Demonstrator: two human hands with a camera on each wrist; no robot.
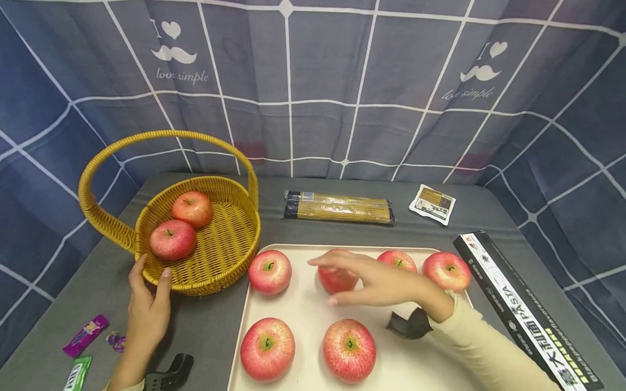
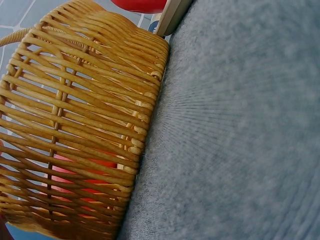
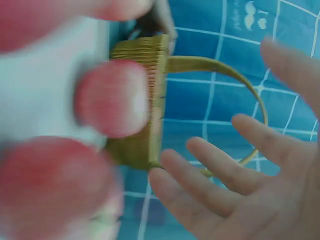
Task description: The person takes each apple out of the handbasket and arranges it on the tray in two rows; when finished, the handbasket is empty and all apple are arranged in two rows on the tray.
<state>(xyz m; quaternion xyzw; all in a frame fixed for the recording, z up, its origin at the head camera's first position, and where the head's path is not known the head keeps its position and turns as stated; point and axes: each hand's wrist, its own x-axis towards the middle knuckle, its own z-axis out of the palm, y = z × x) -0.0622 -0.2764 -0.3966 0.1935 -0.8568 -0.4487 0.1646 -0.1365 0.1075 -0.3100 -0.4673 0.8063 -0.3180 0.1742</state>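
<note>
Your right hand (image 1: 379, 282) is spread open, fingers straight and apart, hovering over the back-row middle apple (image 1: 336, 278) on the cream tray (image 1: 303, 315); contact with the apple can't be told, nothing is gripped. The right wrist view shows the same open palm and splayed fingers (image 3: 220, 172), blurred apples beside it. Your left hand (image 1: 146, 307) rests against the near outer wall of the wicker basket (image 1: 220, 255), thumb and fingers loosely around the rim, on the grey surface (image 1: 205, 326). Two apples sit in the basket, one nearer you (image 1: 172, 239), one behind (image 1: 192, 208). Tray also carries five more apples: back left (image 1: 269, 271), two back right (image 1: 398, 260) (image 1: 446, 271), front left (image 1: 267, 348), front middle (image 1: 349, 350). Spaghetti pack (image 1: 339, 207) lies behind the tray, a long black box (image 1: 525, 309) right of it.
</note>
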